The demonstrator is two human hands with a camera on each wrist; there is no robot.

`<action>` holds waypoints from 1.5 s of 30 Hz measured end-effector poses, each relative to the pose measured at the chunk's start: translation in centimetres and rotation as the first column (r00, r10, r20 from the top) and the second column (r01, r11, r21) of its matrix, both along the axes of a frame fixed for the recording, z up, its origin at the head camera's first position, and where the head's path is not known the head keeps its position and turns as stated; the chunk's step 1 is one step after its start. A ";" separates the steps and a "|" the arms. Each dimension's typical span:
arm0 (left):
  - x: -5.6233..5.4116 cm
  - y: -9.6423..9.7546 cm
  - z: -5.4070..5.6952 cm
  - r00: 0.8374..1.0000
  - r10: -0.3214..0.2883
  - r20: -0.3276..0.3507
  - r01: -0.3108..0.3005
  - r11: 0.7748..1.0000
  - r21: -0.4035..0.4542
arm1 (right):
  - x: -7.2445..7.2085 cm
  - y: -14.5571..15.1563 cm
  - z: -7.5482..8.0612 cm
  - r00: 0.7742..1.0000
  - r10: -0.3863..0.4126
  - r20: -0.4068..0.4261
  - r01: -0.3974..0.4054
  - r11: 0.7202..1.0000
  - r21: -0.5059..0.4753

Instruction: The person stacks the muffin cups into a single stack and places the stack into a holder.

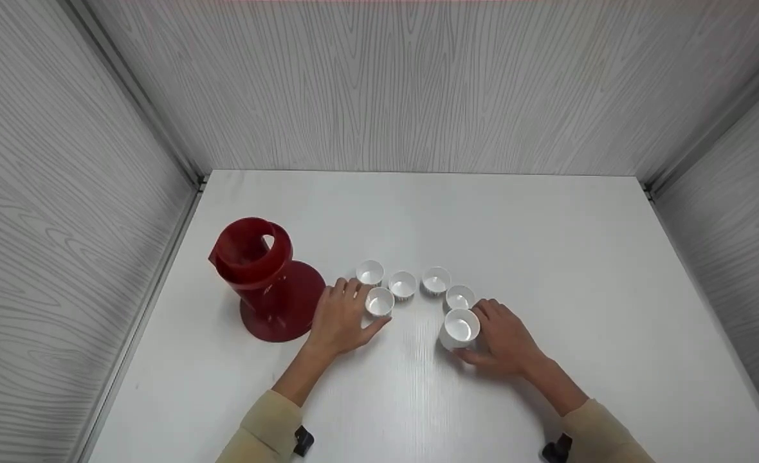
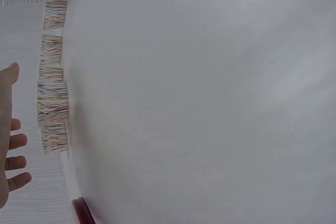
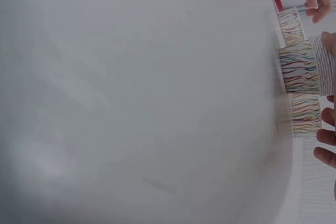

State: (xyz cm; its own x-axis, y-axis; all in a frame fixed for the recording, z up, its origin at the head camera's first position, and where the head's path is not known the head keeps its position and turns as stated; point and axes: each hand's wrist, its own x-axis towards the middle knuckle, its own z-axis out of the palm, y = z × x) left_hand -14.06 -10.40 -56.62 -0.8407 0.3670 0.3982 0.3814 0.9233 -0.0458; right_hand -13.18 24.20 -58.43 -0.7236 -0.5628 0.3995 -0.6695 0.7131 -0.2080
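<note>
My right hand point(image 1: 502, 337) holds a nested stack of white paper baking cups point(image 1: 461, 328), thumb on the near side and fingers on the far side. In the right wrist view the stack's ribbed upper rims point(image 3: 325, 69) rise above a cup with coloured streaks point(image 3: 299, 69). My left hand point(image 1: 342, 318) reaches around a single small cup point(image 1: 379, 302), its thumb and fingers spread apart. Several more cups stand upright close by, among them a back-left cup point(image 1: 370, 272), a middle cup point(image 1: 402, 285) and one point(image 1: 460, 298) right behind the stack.
A dark red plastic holder point(image 1: 280, 302), with a round base and a tilted open top, stands left of my left hand. White wood-grain panels point(image 1: 379, 83) wall in the white table point(image 1: 547, 244) at the back and on both sides.
</note>
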 end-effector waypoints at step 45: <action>-1.2 0.6 -1.7 0.999 0.032 0.027 -0.031 0.999 -0.019 | -0.1 0.0 0.1 1.000 0.000 -0.018 0.000 1.000 0.020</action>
State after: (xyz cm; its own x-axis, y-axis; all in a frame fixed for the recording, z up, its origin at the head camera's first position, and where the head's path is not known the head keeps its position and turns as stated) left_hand -15.24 -9.82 -58.33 -0.8625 0.3474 0.3680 0.3536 0.9339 -0.0530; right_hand -13.30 24.22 -58.33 -0.7162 -0.5708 0.4015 -0.6731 0.7169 -0.1815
